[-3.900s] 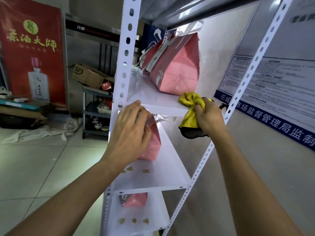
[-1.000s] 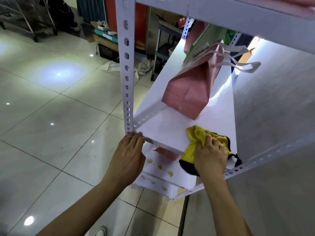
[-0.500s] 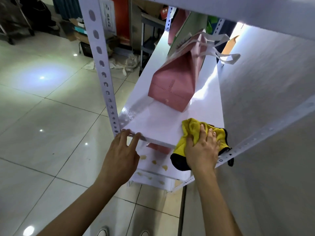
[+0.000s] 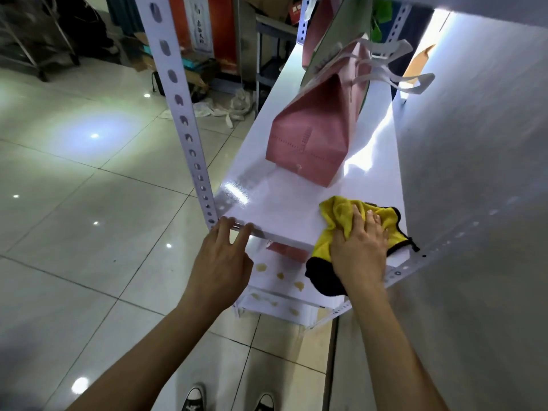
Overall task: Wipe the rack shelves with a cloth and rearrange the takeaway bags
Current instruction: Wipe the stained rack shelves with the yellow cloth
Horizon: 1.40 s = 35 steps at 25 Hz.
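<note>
A white metal rack shelf [image 4: 284,200] runs away from me at chest height. On it stands a pink takeaway bag [image 4: 314,137] with white handles, and a second pink bag [image 4: 315,28] stands further back. My right hand [image 4: 358,247] lies flat with straight fingers on a yellow cloth with black trim [image 4: 341,215], pressing it onto the shelf's near right corner. My left hand [image 4: 222,262] rests its fingertips on the shelf's front edge, beside the perforated upright post [image 4: 184,120]. Part of another pink bag [image 4: 287,250] shows on the shelf below.
A grey wall [image 4: 474,143] bounds the rack on the right. Lower shelves [image 4: 281,280] carry small yellow marks. Glossy tiled floor [image 4: 89,203] spreads to the left, with boxes, a red poster and a small cart [image 4: 267,40] at the back. My shoes [image 4: 228,401] show below.
My right hand has flattened onto the cloth and slid it a little further onto the shelf. My left hand stays on the front edge. The view has dropped from the upper shelf.
</note>
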Available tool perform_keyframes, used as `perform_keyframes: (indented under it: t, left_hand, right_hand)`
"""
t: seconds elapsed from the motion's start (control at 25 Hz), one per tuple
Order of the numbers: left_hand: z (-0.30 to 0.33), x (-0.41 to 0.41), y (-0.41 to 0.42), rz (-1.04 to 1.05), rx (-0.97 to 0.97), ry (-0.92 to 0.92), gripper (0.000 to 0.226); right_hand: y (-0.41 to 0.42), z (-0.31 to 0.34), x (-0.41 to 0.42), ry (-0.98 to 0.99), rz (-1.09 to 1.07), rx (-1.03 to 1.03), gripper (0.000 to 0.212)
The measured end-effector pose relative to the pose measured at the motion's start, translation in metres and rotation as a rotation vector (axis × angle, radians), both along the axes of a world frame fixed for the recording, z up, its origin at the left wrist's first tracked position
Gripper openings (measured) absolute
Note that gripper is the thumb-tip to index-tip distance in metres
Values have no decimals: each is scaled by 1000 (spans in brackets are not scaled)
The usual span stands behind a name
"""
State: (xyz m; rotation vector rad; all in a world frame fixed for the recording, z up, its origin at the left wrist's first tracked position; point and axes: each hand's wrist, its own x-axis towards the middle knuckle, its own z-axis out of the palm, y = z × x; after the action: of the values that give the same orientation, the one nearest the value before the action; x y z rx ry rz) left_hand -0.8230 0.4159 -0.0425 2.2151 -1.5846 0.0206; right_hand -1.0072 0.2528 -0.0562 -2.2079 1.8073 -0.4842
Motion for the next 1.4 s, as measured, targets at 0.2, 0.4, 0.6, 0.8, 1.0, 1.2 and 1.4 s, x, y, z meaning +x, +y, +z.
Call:
perform_keyframes:
  t: [0.2, 0.4, 0.6, 0.8, 1.0, 1.2, 1.4]
  left_hand:
    - [4, 3, 1, -10, -48, 34, 45]
    - [2, 4, 1, 45, -103, 139, 32]
    - [0, 2, -4, 58, -59, 56, 32]
    - [-2, -11, -31, -90, -92, -63, 28]
    - [-8, -10, -50, -165, -77, -10, 34]
    - [-13, -15, -48, -128, -95, 57, 41]
    - [-15, -12, -38, -169, -43, 37, 50]
  right_hand:
    - [52, -1, 38, -78, 376, -75, 55]
    - [29, 13, 101, -10, 622, -46, 53]
    - [48, 2, 37, -87, 301, -67, 56]
    - [-29, 7, -3, -11, -48, 81, 57]
    - [-140, 17, 13, -24, -137, 127, 59]
    - [-215, 21, 35, -100, -267, 102, 56]
    - [-272, 29, 52, -112, -319, 114, 52]
